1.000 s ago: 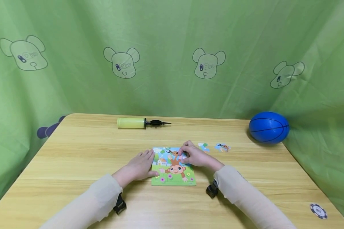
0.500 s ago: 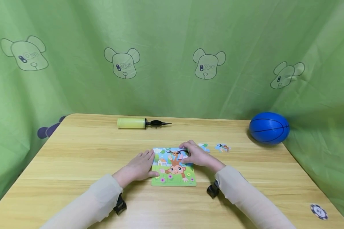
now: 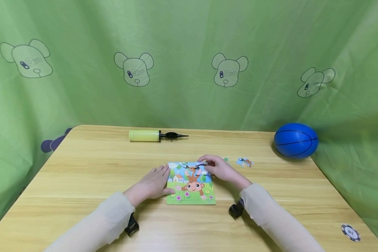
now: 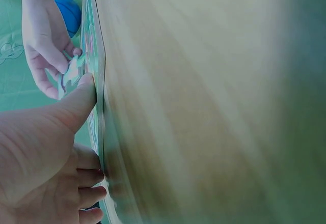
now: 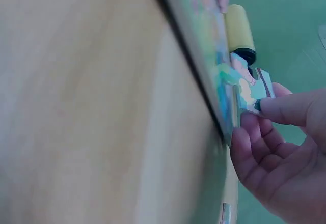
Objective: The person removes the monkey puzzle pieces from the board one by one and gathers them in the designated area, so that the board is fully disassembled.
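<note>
A monkey jigsaw puzzle [image 3: 190, 194] lies on the table in its flat tray. My left hand [image 3: 152, 182] rests along its left side, fingers extended and thumb on the picture. Over the upper right corner, my right hand [image 3: 222, 168] pinches a jigsaw piece [image 5: 247, 84] between thumb and fingers. In the right wrist view that piece is tilted up off the puzzle; in the left wrist view the piece [image 4: 72, 74] shows just beyond my left thumb. Behind my right hand lies a loose piece [image 3: 225, 159], mostly hidden. Another loose piece [image 3: 245, 162] lies farther right.
A yellow hand pump [image 3: 145, 135] with a black nozzle lies near the back edge of the wooden table [image 3: 91, 168]. A blue ball [image 3: 296, 140] sits at the back right corner. At the front right is a round chip [image 3: 350, 232]. Green curtains [image 3: 182, 101] hang behind.
My right hand has shifted slightly right, with the jigsaw piece in its fingers, and now covers most of the nearer loose piece. My left hand has stayed in place.
</note>
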Available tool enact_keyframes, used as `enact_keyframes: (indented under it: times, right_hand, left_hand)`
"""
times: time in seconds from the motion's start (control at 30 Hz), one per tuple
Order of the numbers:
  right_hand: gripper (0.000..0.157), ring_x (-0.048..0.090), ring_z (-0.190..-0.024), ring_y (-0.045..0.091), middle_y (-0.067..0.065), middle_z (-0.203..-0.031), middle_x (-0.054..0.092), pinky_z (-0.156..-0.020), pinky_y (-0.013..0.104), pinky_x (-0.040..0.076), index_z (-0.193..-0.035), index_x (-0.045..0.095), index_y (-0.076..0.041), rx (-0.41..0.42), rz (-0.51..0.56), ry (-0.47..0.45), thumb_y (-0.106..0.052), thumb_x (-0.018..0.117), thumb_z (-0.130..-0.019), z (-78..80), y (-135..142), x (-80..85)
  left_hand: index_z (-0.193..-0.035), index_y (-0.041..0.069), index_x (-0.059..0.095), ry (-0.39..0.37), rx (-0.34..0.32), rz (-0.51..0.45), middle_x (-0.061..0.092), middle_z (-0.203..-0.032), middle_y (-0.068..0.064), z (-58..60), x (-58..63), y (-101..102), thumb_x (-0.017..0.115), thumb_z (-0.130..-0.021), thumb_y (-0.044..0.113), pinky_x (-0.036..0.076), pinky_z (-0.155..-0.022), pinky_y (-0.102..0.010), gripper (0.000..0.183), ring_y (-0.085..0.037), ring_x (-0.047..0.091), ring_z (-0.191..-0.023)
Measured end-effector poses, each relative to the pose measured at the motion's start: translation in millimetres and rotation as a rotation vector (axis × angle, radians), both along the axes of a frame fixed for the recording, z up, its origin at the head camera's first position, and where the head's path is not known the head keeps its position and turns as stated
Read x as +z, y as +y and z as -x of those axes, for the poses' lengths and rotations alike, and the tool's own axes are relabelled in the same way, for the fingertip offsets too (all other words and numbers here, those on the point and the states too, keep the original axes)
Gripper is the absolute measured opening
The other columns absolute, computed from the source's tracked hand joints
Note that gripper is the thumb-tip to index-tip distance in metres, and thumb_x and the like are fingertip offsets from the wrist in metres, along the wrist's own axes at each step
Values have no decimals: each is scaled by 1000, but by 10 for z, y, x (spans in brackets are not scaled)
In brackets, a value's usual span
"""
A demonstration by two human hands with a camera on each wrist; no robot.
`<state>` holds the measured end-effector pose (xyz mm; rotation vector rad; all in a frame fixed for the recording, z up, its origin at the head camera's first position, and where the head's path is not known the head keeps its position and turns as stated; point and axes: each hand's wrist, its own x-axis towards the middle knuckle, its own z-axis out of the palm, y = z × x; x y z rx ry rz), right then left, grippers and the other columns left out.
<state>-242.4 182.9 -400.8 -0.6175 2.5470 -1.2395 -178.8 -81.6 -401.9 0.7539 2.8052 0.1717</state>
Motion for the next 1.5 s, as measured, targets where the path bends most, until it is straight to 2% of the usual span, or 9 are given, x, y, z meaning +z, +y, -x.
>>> enact_keyframes:
  times: [0.1, 0.2, 0.37, 0.5, 0.67, 0.83, 1.03, 1.23, 1.5]
  right_hand:
    - [33, 52, -71, 24, 11, -85, 50, -63, 37, 52, -121, 55, -4, -37, 98, -47, 2, 54, -89, 3, 71, 50]
    - [37, 55, -75, 23, 15, -90, 52, -71, 40, 53, -124, 46, 3, -83, 192, -65, 3, 54, -88, 3, 201, 133]
    - [34, 55, -77, 14, 16, -95, 54, -74, 32, 53, -118, 41, 14, -200, 254, -53, 3, 54, -89, -4, 528, 251]
    - [35, 54, -76, 7, 9, -93, 56, -70, 23, 51, -118, 41, 17, -287, 262, -24, -1, 54, -91, -23, 850, 319]
    - [36, 55, -73, 3, -5, -85, 58, -67, 19, 51, -117, 42, 21, -387, 299, 18, -2, 54, -92, -25, 1268, 343]
    - [36, 56, -70, 4, -10, -82, 58, -66, 22, 53, -115, 46, 17, -493, 257, 7, -8, 56, -92, 30, 1678, 231]
    - [38, 57, -66, 8, -3, -81, 57, -62, 23, 54, -119, 47, 14, -604, 148, -74, -13, 54, -93, 146, 1995, 47]
    - [37, 56, -62, 9, 0, -78, 58, -57, 24, 54, -119, 46, 16, -654, 123, -125, -8, 53, -92, 235, 2099, -63]
    - [31, 55, -63, 9, 8, -85, 58, -56, 24, 53, -113, 51, 17, -690, -4, -97, -6, 51, -93, 257, 2077, -93]
  left_hand:
    - [-141, -8, 25, -1, -1, -3, 19, -148, -20, -6, 4, 1, 50, -88, 53, 17, -109, -44, 84, -33, 18, -135]
    - [-141, -8, 26, -2, -1, -6, 19, -148, -20, -13, 13, 3, 50, -88, 52, 17, -109, -43, 83, -33, 18, -135]
    - [-140, -9, 26, -3, -5, -7, 20, -147, -21, -32, 42, 9, 51, -89, 50, 16, -109, -43, 82, -34, 19, -135]
    - [-140, -9, 26, -4, -10, -5, 20, -147, -22, -38, 51, 11, 51, -89, 49, 17, -109, -44, 82, -35, 19, -134]
    - [-141, -8, 25, -5, -6, -2, 19, -148, -21, -24, 29, 2, 50, -89, 52, 16, -110, -43, 83, -33, 18, -135]
    - [-140, -8, 26, 7, -7, -2, 20, -148, -21, -6, 1, -6, 50, -88, 53, 17, -109, -43, 83, -33, 19, -135]
    - [-140, -7, 27, 14, -10, 4, 20, -148, -20, -2, 1, 0, 49, -88, 54, 17, -109, -44, 84, -33, 19, -135]
    - [-140, -7, 27, 13, -9, 0, 20, -148, -21, 3, -16, -2, 49, -88, 54, 18, -109, -44, 84, -33, 19, -135]
    - [-141, -7, 26, 6, -3, 1, 19, -148, -20, 2, -25, -1, 49, -88, 54, 17, -109, -43, 84, -33, 18, -135]
